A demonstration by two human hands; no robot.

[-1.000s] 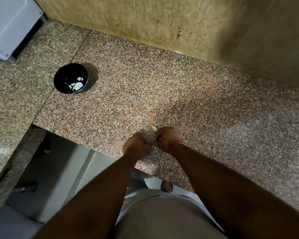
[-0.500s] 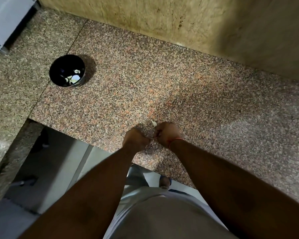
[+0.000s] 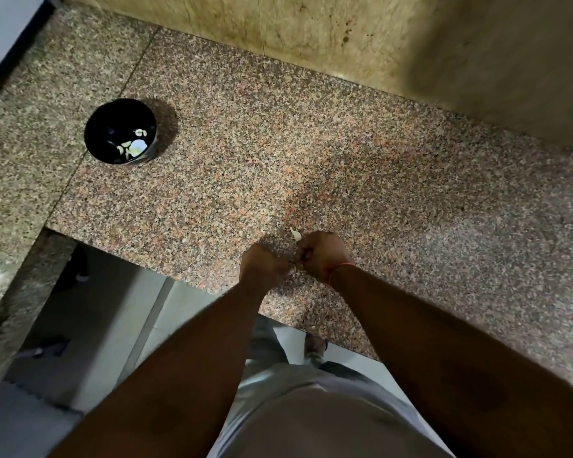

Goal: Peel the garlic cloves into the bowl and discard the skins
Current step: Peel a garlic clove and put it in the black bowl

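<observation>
Garlic clove: a small pale piece is poking out at the top of the right hand, over the front edge of the counter. It is too small to tell if it is clove or skin.
Right hand: the right hand is curling its fingers tight and pinching the garlic.
Left hand: the left hand is curling too, with its fingertips meeting the right hand's. It seems to be pinching the same bit, but what is between the fingers is hiding from view.
Step now: this is looking like the peeling step, with both hands picking at one clove.
Next move: the skin is needing a gentle pull away, then the bare clove is needing a long reach over to the bowl.
Bowl: the black bowl is sitting well apart from the hands, near the left end of the counter, by a seam in the stone.
Inside the bowl: a few pale pieces are lying at the bottom, likely peeled cloves.
Counter: the speckled granite counter is carrying everything, and a tan wall is standing behind it.
</observation>
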